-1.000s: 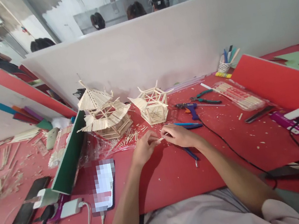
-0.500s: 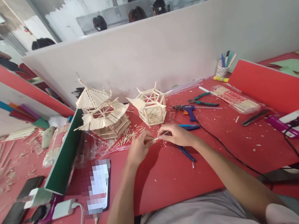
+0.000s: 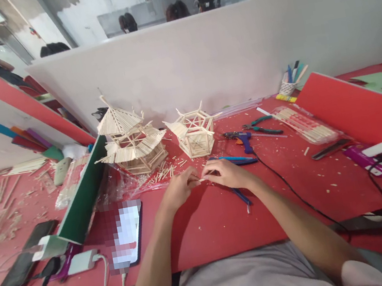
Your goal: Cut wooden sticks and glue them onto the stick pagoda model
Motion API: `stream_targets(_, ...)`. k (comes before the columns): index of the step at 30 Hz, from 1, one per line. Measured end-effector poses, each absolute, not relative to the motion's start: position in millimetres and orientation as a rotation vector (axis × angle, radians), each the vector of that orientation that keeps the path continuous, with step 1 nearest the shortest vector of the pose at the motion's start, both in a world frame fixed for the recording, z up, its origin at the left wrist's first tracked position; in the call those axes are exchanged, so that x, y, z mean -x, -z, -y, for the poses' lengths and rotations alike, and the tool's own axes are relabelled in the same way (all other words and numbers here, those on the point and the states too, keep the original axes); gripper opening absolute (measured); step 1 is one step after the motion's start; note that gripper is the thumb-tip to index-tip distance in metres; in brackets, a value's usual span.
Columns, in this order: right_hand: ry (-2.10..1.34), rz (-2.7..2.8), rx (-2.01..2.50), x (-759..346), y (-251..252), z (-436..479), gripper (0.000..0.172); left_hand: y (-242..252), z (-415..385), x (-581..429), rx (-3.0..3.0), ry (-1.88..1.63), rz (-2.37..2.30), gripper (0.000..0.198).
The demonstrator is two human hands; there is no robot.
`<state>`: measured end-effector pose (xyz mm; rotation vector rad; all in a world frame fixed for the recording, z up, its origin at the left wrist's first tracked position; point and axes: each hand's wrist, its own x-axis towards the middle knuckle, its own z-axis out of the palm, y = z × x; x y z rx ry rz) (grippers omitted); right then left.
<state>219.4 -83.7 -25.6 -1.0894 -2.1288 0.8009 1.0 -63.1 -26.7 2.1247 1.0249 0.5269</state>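
Observation:
My left hand and my right hand meet over the red table, fingertips pinched. Between them is a short pale wooden stick, gripped from both ends and mostly covered by the fingers. Just beyond stands a six-sided stick frame with one roof panel of laid sticks. To its left is a taller two-tiered stick pavilion with a pointed roof. Cut stick pieces lie at its foot. Blue-handled pliers lie partly under my right hand and wrist.
A blue glue gun with a trailing cord and green-handled pliers lie at the right, near a bag of sticks. A red board and a green board flank the workspace. A phone charges at the left.
Both hands stay pinched together at nearly the same spot, with the fingers shifting slightly around the stick. The whole view has tilted a little; the tabletop things lie as before.

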Motion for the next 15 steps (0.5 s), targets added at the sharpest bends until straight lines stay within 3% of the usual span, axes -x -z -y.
stream_targets(15, -0.597, 2.219, 1.096, -218.6, 30.3, 84.7, 0.011, 26.6, 63.6, -0.8, -2.111, -0.552, -1.026, 0.013)
